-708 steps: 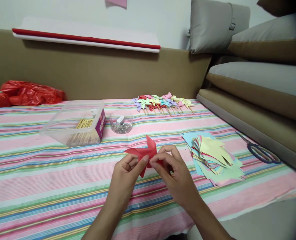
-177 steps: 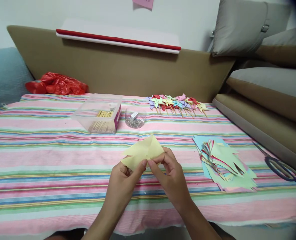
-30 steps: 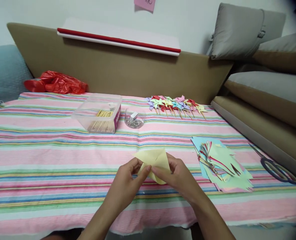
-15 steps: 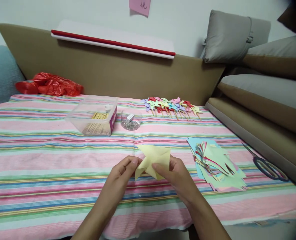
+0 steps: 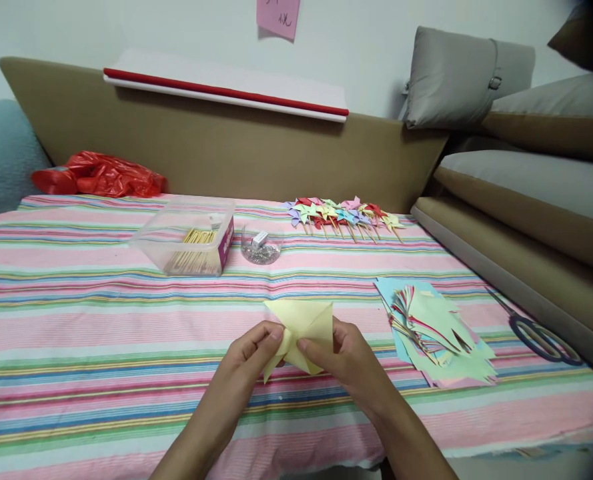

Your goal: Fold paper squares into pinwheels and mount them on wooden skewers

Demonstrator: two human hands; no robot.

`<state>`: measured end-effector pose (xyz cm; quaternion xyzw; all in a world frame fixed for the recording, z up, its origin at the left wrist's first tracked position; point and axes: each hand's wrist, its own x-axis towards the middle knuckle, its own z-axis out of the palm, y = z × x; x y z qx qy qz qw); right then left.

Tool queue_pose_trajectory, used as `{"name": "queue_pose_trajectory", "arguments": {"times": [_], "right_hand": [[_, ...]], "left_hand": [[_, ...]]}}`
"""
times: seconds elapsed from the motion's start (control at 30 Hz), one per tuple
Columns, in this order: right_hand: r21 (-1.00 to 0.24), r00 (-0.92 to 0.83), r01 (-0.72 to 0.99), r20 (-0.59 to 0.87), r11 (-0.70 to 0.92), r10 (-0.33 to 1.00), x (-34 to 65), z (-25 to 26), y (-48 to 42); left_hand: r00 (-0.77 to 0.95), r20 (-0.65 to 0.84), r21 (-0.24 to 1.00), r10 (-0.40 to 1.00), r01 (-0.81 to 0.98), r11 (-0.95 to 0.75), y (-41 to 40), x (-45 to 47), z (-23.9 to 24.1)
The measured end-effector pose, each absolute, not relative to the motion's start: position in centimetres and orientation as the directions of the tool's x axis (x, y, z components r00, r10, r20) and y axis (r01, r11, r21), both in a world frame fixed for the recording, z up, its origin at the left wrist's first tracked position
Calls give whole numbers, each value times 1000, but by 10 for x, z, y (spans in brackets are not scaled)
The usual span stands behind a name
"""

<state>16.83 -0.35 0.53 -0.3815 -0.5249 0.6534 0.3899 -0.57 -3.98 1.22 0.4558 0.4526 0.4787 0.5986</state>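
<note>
Both hands hold a pale yellow cut paper square (image 5: 303, 327) just above the striped cloth, near its front edge. My left hand (image 5: 249, 357) pinches the paper's left side with thumb and fingertips. My right hand (image 5: 346, 360) grips the right side, thumb on top near the centre, fingers behind. Some corners are folded in toward the middle, giving a partial pinwheel shape. To the right lies a stack of cut coloured paper squares (image 5: 439, 327).
A row of finished pinwheels on sticks (image 5: 343, 215) lies at the back. A clear box of wooden sticks (image 5: 186, 235), a small dish of pins (image 5: 261, 247), scissors (image 5: 536, 327) at the right edge, a red plastic bag (image 5: 99, 175), brown cushions behind and right.
The red pinwheel held long ago is gone; a yellow sheet is in my hands. Over the last second my hands turned the yellow paper and folded its corners slightly inward.
</note>
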Motion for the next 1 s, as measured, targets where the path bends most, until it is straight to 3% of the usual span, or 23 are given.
{"name": "queue_pose_trajectory", "arguments": {"times": [0.27,0.43,0.6,0.8,1.0], "right_hand": [[-978,-343,-146,-93,-150,935,167,3,-2],[-911,-126,-381,-117,-157,985,155,-1,-4],[-806,-118,-566,-128,-173,985,130,-3,-16],[-775,-112,-607,-136,-177,984,120,-4,-21],[-769,-118,-611,-145,-187,982,117,-7,-24]], "left_hand": [[69,-117,973,991,-190,128,-39,-8,9],[28,-191,945,981,-265,191,-38,1,2],[-70,-200,901,977,-405,155,-39,17,-6],[-99,-195,858,976,-499,121,-39,19,-7],[-154,-172,895,973,-438,89,-37,18,-9]]}}
